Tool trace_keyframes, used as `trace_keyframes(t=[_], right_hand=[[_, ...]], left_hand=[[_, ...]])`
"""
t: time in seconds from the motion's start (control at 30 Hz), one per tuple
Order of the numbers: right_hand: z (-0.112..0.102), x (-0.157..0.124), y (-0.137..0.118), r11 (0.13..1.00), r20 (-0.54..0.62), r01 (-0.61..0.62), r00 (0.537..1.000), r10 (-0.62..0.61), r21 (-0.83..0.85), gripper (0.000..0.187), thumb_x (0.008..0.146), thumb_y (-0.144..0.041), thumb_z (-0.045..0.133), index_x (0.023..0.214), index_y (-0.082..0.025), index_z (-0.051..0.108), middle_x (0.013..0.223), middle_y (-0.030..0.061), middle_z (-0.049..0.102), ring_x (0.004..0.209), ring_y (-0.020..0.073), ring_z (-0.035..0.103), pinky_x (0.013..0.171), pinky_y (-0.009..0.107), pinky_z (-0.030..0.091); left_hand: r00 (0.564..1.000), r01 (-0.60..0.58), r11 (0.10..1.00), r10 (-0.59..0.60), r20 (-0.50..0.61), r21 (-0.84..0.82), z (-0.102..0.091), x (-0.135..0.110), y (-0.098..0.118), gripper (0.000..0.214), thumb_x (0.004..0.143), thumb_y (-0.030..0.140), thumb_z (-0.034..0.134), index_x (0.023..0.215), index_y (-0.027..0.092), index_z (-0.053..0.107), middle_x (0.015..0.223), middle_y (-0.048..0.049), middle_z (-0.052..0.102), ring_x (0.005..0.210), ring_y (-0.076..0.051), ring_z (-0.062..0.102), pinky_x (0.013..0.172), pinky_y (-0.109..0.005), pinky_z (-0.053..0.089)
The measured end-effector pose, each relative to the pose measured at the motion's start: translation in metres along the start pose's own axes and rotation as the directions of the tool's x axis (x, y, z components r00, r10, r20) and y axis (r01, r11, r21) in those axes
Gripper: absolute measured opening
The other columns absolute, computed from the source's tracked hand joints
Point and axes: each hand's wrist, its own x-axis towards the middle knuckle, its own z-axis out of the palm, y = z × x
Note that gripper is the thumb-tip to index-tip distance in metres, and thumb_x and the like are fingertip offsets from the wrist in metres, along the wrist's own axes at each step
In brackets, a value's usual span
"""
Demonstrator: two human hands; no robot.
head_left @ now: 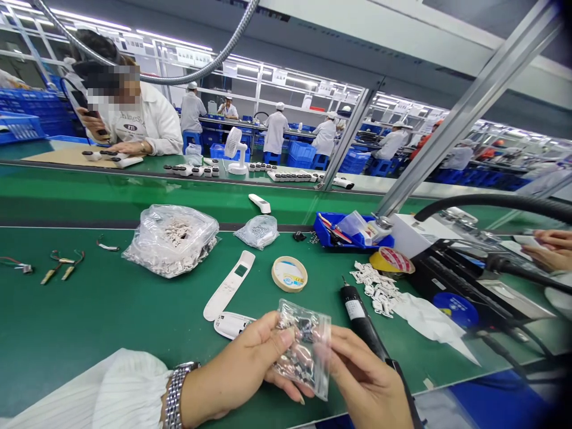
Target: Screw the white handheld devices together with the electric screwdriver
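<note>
A small clear zip bag (304,351) with tiny metal-looking parts inside is held above the green bench. My left hand (243,366) grips its left side, thumb on top and fingers beneath. At the bag's right edge, along the seal, the fingers of my right hand (369,372) are closed on the plastic. Just behind my left hand lies a white plastic housing half (230,325), partly hidden by the fingers. Beyond it is a white casing piece with a small window (230,286). A black electric screwdriver (364,319) rests beside my right hand.
A large bag of white parts (172,241), a bag of screws (258,231) and a tape roll (289,274) lie behind. To the right are a blue tray (328,235), loose white pieces (378,289) and a black machine (460,280). A co-worker (147,119) sits opposite.
</note>
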Motion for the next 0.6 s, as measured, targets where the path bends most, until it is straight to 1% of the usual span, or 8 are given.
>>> trace_keyframes(t=[0.1, 0.17, 0.2, 0.27, 0.33, 0.37, 0.47, 0.6], right_hand=[[-0.018, 0.003, 0.008, 0.993, -0.124, -0.082, 0.990, 0.071, -0.090, 0.017, 0.073, -0.038, 0.071, 0.084, -0.026, 0.075, 0.088, 0.0052, 0.071, 0.080, 0.0227, 0.067, 0.072, 0.027, 0.057], [-0.025, 0.005, 0.016, 0.978, -0.148, -0.092, 0.987, 0.065, -0.186, 0.020, 0.075, -0.040, 0.069, 0.086, -0.025, 0.074, 0.087, 0.0049, 0.071, 0.077, 0.0220, 0.067, 0.068, 0.026, 0.057], [-0.026, 0.005, 0.021, 0.967, -0.123, -0.056, 0.992, 0.026, -0.250, 0.020, 0.077, -0.040, 0.067, 0.088, -0.025, 0.074, 0.087, 0.0047, 0.071, 0.077, 0.0214, 0.067, 0.068, 0.026, 0.057], [-0.023, 0.005, 0.029, 0.906, -0.035, 0.094, 0.992, -0.119, -0.412, 0.019, 0.083, -0.037, 0.061, 0.090, -0.023, 0.072, 0.090, 0.0051, 0.070, 0.079, 0.0202, 0.066, 0.071, 0.027, 0.056], [-0.016, 0.005, 0.037, 0.810, 0.048, 0.236, 0.967, -0.250, -0.536, 0.019, 0.088, -0.032, 0.055, 0.093, -0.021, 0.070, 0.090, 0.0059, 0.068, 0.081, 0.0197, 0.064, 0.075, 0.029, 0.054], [-0.012, 0.005, 0.041, 0.772, 0.076, 0.278, 0.955, -0.288, -0.571, 0.019, 0.089, -0.030, 0.053, 0.094, -0.020, 0.069, 0.089, 0.0065, 0.068, 0.082, 0.0199, 0.063, 0.075, 0.030, 0.053], [-0.004, 0.004, 0.049, 0.725, 0.111, 0.317, 0.942, -0.318, -0.611, 0.019, 0.090, -0.028, 0.052, 0.094, -0.019, 0.068, 0.085, 0.0072, 0.065, 0.081, 0.0212, 0.061, 0.075, 0.034, 0.051], [-0.005, 0.004, 0.054, 0.670, 0.152, 0.331, 0.938, -0.313, -0.664, 0.019, 0.091, -0.027, 0.049, 0.096, -0.018, 0.066, 0.085, 0.0081, 0.063, 0.079, 0.0217, 0.059, 0.075, 0.036, 0.050]], left_hand=[[0.990, -0.036, 0.998, 0.030, -0.137, -0.042, -0.006, 0.002, 0.014, 0.025, 0.090, 0.035, 0.051, 0.104, 0.013, 0.050, 0.083, -0.0074, 0.066, 0.068, -0.016, 0.068, 0.059, -0.022, 0.053], [0.971, -0.084, 0.994, 0.068, -0.229, -0.063, -0.011, 0.004, 0.025, 0.020, 0.092, 0.030, 0.050, 0.104, 0.014, 0.050, 0.084, -0.0066, 0.066, 0.071, -0.016, 0.069, 0.060, -0.021, 0.054], [0.960, -0.106, 0.992, 0.086, -0.266, -0.064, -0.014, 0.005, 0.030, 0.018, 0.092, 0.027, 0.049, 0.105, 0.015, 0.051, 0.085, -0.0063, 0.066, 0.073, -0.016, 0.069, 0.061, -0.021, 0.055], [0.942, -0.134, 0.990, 0.112, -0.316, -0.051, -0.017, 0.006, 0.038, 0.016, 0.093, 0.024, 0.048, 0.105, 0.015, 0.051, 0.087, -0.0061, 0.066, 0.076, -0.016, 0.069, 0.063, -0.020, 0.056], [0.933, -0.142, 0.989, 0.120, -0.340, -0.039, -0.019, 0.007, 0.041, 0.015, 0.093, 0.022, 0.047, 0.104, 0.015, 0.052, 0.087, -0.0056, 0.066, 0.077, -0.016, 0.069, 0.065, -0.020, 0.056], [0.932, -0.142, 0.989, 0.120, -0.342, -0.039, -0.019, 0.007, 0.041, 0.014, 0.093, 0.023, 0.047, 0.103, 0.015, 0.052, 0.087, -0.0053, 0.066, 0.078, -0.016, 0.069, 0.065, -0.020, 0.056], [0.936, -0.137, 0.989, 0.112, -0.334, -0.052, -0.020, 0.007, 0.039, 0.013, 0.093, 0.024, 0.048, 0.102, 0.015, 0.052, 0.085, -0.0042, 0.065, 0.077, -0.016, 0.069, 0.063, -0.020, 0.057], [0.940, -0.125, 0.990, 0.098, -0.327, -0.064, -0.021, 0.008, 0.037, 0.014, 0.093, 0.024, 0.048, 0.103, 0.015, 0.051, 0.085, -0.0040, 0.065, 0.078, -0.016, 0.069, 0.063, -0.019, 0.056]])
